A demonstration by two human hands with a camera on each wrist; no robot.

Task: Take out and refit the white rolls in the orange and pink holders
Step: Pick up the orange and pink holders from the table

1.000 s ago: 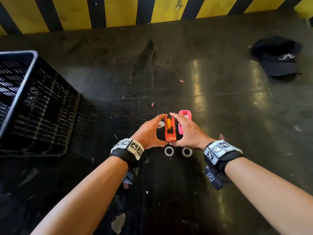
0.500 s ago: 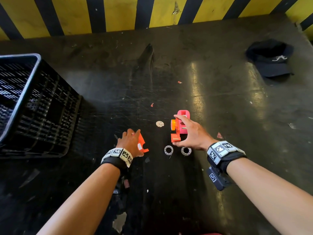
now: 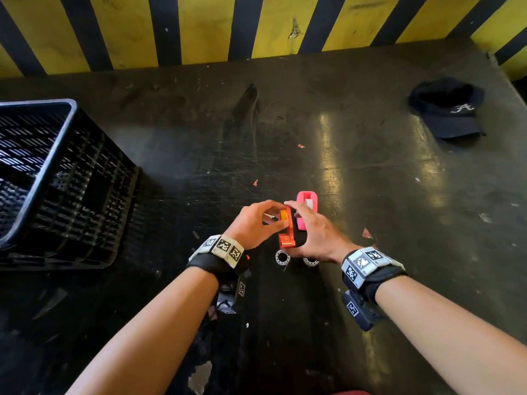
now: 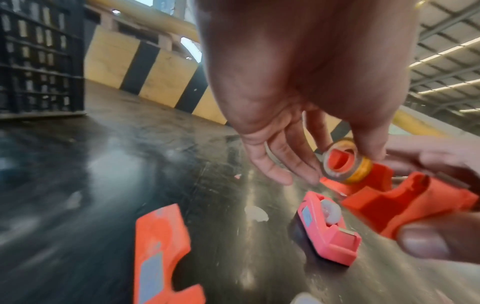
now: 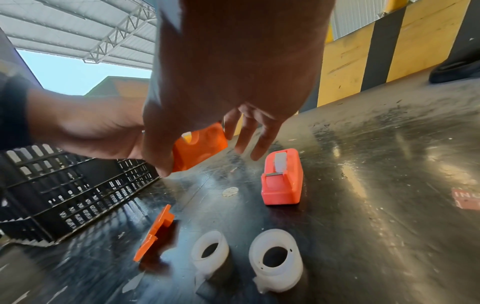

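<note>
now the right hand [image 3: 315,238] grips the orange holder [image 3: 287,232], lengthwise away from the person; left hand [image 3: 256,223] pinches its roll [image 4: 346,163].

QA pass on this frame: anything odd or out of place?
Yes. The orange holder is missing one side: its orange side cover lies loose on the table, and the roll looks yellowish, unlike the two white rolls.

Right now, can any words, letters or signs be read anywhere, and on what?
"A": white stitched letter on the dark cloth cap lying at the table's far right.
"IN...": white letters, cut off by the frame edge, on a red label stuck to the black table.
Black-and-white square code patterns on both wristbands: not words.
</note>
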